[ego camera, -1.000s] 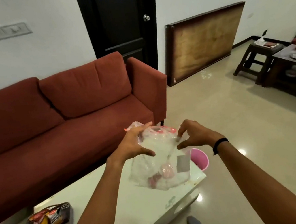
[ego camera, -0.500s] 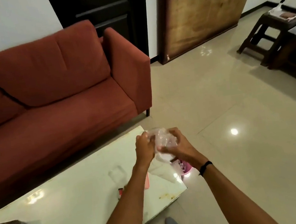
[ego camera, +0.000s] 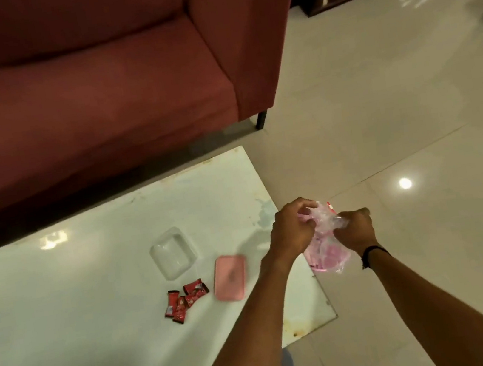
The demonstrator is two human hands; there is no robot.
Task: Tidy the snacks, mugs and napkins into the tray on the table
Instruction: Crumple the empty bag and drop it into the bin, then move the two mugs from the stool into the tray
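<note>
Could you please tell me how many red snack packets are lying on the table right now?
4, clustered on the white table left of the pink lid: one at the left, one at the top, one in the middle, one at the bottom. Overlaps may hide another.

Home living room: red sofa (ego camera: 88, 89), low table (ego camera: 66, 318).

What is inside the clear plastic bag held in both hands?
Through the clear plastic bag, pink contents show at the bottom; what they are cannot be told. The left hand and right hand cover its bunched top.
</note>
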